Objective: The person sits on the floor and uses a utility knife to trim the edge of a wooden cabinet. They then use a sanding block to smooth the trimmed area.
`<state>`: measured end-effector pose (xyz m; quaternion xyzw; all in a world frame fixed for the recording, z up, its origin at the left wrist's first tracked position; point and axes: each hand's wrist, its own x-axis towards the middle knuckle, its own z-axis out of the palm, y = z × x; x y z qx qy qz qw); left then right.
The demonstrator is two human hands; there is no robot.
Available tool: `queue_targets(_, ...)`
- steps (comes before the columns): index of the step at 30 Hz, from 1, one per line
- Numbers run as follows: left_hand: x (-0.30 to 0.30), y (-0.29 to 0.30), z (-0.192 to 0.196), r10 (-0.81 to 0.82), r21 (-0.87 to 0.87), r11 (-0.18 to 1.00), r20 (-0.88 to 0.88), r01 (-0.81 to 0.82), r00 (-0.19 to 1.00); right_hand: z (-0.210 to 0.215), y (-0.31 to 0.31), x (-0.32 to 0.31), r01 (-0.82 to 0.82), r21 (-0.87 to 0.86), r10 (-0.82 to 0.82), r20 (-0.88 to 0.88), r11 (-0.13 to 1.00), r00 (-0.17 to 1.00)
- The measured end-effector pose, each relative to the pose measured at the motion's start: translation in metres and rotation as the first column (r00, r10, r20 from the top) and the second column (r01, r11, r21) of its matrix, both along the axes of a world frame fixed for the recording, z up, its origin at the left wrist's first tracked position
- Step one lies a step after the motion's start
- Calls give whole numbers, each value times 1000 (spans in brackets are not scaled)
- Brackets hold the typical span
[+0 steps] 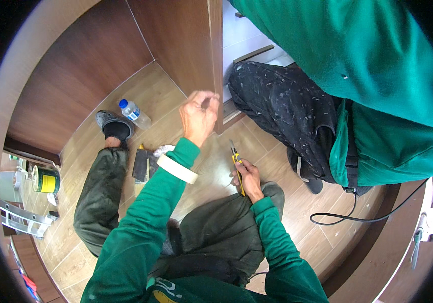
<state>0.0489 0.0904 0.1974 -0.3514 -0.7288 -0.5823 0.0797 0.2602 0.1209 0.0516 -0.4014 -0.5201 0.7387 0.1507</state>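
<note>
The right hand (250, 180), toward 4 o'clock from centre, has its fingers wrapped around a yellow utility knife (235, 158), its blade pointing to 12 o'clock above the wood-look floor (297, 214). Toward 11 o'clock, the left hand (199, 117) curls blurred fingers beside the brown panel (183, 38); whether they pinch anything, I cannot tell. A tape roll (164, 164) rings the left sleeve (146, 212).

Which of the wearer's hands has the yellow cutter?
The right hand: it grips the yellow cutter. The left hand, raised near the brown panel edge, has none.
</note>
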Motion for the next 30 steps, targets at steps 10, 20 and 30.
queue_targets(10,-14,-151,36,44,-418,905,271,76,961,-5,-3,12,67,231,-59,-41,971,997)
queue_targets(20,-38,-357,-57,246,-301,943,355,-139,902,150,-9,-54,-125,899,84,99,419,992)
queue_targets(30,-87,-418,-46,323,-132,946,407,-295,855,210,-20,-120,-297,908,20,305,297,952)
